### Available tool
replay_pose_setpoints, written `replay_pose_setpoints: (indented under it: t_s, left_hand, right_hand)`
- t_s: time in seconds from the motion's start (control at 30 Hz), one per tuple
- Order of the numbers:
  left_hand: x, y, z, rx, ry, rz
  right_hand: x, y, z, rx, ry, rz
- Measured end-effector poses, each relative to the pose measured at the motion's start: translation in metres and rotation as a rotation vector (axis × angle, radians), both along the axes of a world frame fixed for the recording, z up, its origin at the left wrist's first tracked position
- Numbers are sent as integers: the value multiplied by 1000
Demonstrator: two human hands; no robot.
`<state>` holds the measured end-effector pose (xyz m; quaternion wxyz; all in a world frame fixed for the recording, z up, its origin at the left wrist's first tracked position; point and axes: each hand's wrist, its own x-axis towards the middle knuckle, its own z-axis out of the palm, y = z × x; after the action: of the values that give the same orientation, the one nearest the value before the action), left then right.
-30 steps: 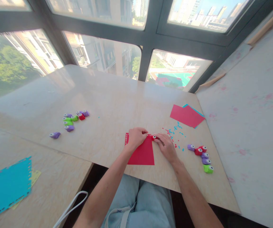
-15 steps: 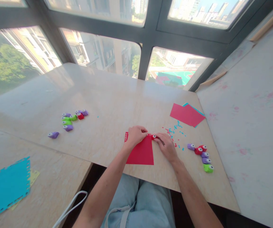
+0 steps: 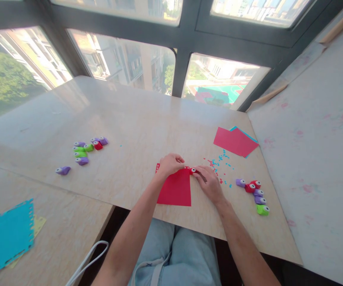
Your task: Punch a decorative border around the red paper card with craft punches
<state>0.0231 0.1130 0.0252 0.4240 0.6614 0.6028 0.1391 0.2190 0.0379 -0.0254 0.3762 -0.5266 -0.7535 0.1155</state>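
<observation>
A sheet of red paper [image 3: 175, 191] lies at the table's front edge, with small punched shapes along its far edge and upper left corner. My left hand [image 3: 171, 165] rests over that far edge, fingertips pinched together on the paper. At the paper's upper right corner is a small red craft punch [image 3: 193, 171] with a white and dark round button. My right hand [image 3: 208, 182] grips this punch from the right, fingers curled round it. Whether the sheet's edge sits inside the punch's slot is too small to tell.
Red and blue paper scraps [image 3: 219, 159] are scattered beyond my right hand. Red sheets [image 3: 235, 142] lie over blue ones at the back right. Several punches stand at right [image 3: 259, 193] and left [image 3: 81, 154]. Blue paper [image 3: 6, 236] with punched edges lies far left, near a white cable [image 3: 89, 258].
The view has shifted slightly. Both hands keep almost the same hold on the red paper and the punch, with no other visible difference.
</observation>
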Motion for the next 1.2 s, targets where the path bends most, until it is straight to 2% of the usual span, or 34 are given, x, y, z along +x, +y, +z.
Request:
replay_pose_setpoints:
  t_s: [0.57,1.03,1.2]
  left_hand:
    - [8,1,4,6,91,1]
    - [13,4,3,-12,102,9]
    - [15,0,-3,21,64,19]
  right_hand:
    - [1,1,-2,-23,45,-6]
    - [0,-1,2,-29,30,5]
    - [0,-1,2,-23,23,9]
